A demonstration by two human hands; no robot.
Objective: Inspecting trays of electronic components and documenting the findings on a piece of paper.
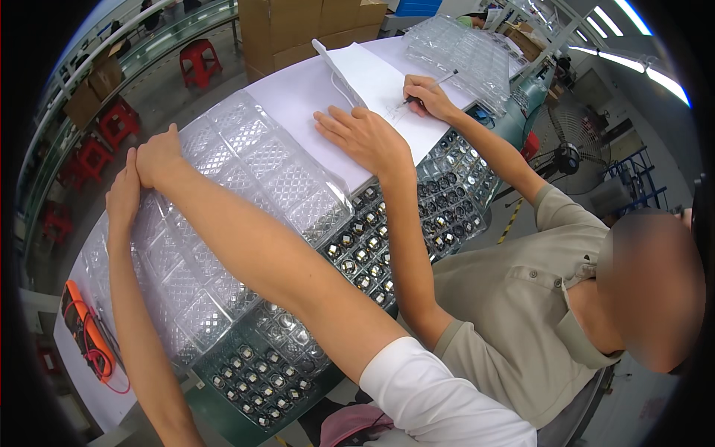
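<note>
My right hand [159, 158] and my left hand [124, 192] meet at the far left, by the outer edge of the clear plastic trays [261, 149]. Both look closed, with fingers curled away from view; what they hold, if anything, is hidden. My right arm, in a white sleeve, crosses above the trays. Beneath it, black trays [257, 384] carry small round parts with pale square centres. To the right, a co-worker in a beige shirt holds a pen [432, 87] against a white sheet of paper [387, 78], the other hand resting flat near it.
An orange multimeter [88, 328] with a red lead lies at the table's left end. More clear trays [462, 59] are piled at the far right. Cardboard boxes [298, 30] stand behind the table, red stools [199, 63] on the floor, and a fan [570, 149] beyond the co-worker.
</note>
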